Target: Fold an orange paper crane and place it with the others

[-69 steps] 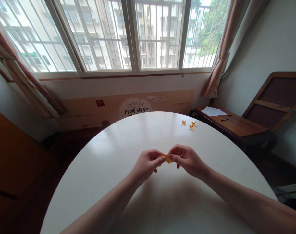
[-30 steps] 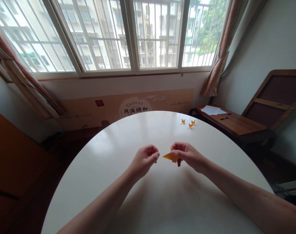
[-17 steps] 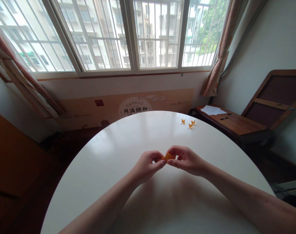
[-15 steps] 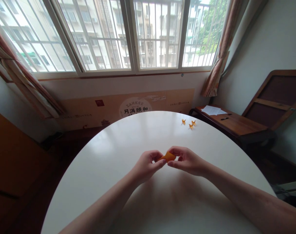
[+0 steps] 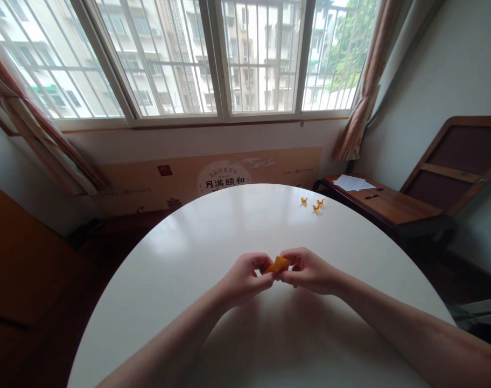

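Note:
A small piece of folded orange paper point(image 5: 279, 264) is held between both hands above the middle of the white table. My left hand point(image 5: 249, 275) pinches its left end, thumb toward me and fingers bent behind. At its right end, my right hand point(image 5: 308, 271) grips the paper with thumb and fingers. The paper shows a pointed, diamond-like outline; its lower edge is partly covered by the thumbs. Three small orange paper cranes point(image 5: 316, 209) stand close together near the table's far right edge.
The round white table point(image 5: 160, 302) fills the foreground. Beyond its right side is a low wooden stand point(image 5: 407, 207) with white papers point(image 5: 352, 182) and a dark pen-like item point(image 5: 372, 197). A printed cardboard panel point(image 5: 181, 178) leans below the barred window.
Both hands have shifted slightly toward me. The orange paper has turned between the fingers and now shows a pointed shape. The paper cranes stay in place.

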Demonstrator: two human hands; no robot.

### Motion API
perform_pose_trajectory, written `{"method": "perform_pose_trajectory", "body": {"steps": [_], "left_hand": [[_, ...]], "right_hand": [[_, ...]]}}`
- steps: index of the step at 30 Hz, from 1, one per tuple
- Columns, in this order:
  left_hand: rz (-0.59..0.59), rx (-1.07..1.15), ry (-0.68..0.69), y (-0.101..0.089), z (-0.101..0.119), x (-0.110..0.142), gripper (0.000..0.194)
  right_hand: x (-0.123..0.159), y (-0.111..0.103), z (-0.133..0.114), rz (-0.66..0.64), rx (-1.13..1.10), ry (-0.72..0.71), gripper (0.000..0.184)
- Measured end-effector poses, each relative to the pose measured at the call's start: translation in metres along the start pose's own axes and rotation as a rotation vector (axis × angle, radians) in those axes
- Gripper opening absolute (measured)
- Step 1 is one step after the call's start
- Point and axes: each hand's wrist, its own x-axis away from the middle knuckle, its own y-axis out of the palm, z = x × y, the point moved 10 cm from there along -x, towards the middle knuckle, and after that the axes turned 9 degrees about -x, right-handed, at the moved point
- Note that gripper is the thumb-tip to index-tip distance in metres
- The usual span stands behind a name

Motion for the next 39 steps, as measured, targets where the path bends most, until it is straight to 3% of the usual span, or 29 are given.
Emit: {"method": "perform_pose_trajectory", "body": {"steps": [9, 18, 26, 30, 33, 39], "left_hand": [[-0.049, 0.035, -0.038, 0.004, -0.001, 0.001, 0.008], [-0.014, 0.134, -0.056, -0.004, -0.006, 0.000, 0.014], [0.056, 0.254, -0.209, -0.018, -0.030, -0.002, 0.023], [0.119, 0.339, -0.239, -0.021, -0.037, -0.002, 0.030], [0.098, 0.388, -0.250, -0.013, -0.034, -0.001, 0.039], [0.012, 0.485, -0.290, 0.005, -0.029, 0.002, 0.049]], "right_hand": [[0.001, 0.000, -0.003, 0.001, -0.002, 0.002, 0.010], [-0.001, -0.010, 0.000, 0.027, 0.012, 0.011, 0.014], [-0.005, -0.030, 0.008, 0.139, 0.048, 0.028, 0.017], [-0.003, -0.043, -0.002, 0.291, 0.247, -0.125, 0.017], [0.004, -0.045, -0.018, 0.383, 0.418, -0.272, 0.016], [0.019, -0.032, -0.051, 0.410, 0.607, -0.519, 0.007]]}}
